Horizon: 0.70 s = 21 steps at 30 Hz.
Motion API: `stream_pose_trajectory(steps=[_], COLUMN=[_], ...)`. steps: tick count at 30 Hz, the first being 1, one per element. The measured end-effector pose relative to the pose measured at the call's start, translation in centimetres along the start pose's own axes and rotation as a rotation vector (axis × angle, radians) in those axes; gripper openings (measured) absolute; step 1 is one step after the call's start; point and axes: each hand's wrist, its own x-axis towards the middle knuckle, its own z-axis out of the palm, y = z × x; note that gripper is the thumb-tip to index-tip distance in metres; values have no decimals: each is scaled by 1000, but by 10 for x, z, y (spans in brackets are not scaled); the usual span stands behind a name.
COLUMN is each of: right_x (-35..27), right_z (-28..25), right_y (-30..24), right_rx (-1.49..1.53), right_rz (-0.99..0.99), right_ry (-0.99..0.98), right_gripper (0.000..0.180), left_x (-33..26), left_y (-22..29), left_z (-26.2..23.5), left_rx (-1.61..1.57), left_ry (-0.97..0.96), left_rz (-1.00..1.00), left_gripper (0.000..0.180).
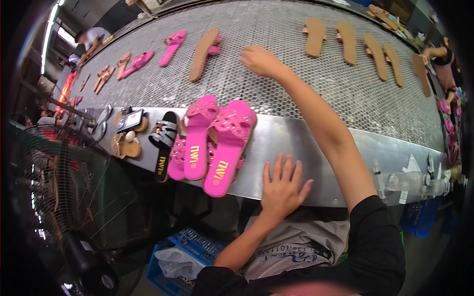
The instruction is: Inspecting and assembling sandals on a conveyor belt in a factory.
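Observation:
My left hand [282, 190] lies flat on the metal ledge, fingers spread, holding nothing. Just left of it is a small pile of pink slippers [224, 148] with cut-out, studded straps. My right hand [261, 61] reaches over the mesh conveyor belt [276, 93], its fingers curled in and no object visible in them. Nearest to that hand, on its left, a slipper [203, 54] lies with its tan sole up and a bit of pink strap showing. Farther left on the belt rests a pink slipper [172, 48], sole down.
More tan-soled slippers [315, 37] lie along the belt to the right. A black slipper [165, 143] and a beige sandal [127, 146] sit on the ledge's left. Clear bottles [407, 181] stand at right. A fan [69, 197] and a blue crate [170, 269] are below left. Other people work nearby.

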Motion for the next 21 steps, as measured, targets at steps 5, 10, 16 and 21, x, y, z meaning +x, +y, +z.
stream_pose_trajectory(steps=[5, 10, 16, 21], right_x=[84, 84, 49, -38], right_z=[23, 45, 31, 6], right_y=[-93, -113, -57, -3], right_rx=[-33, -100, -83, -176], right_rz=[-315, -71, 103, 99], right_ry=[-157, -261, -78, 49], right_gripper=[44, 54, 45, 27], left_x=[1, -6, -1, 1], left_y=[8, 6, 7, 10], left_z=[6, 8, 7, 11], left_rx=[-94, -417, -84, -70], left_ry=[-9, 48, 23, 123], left_rz=[35, -117, 60, 4], left_gripper=[55, 55, 47, 35])
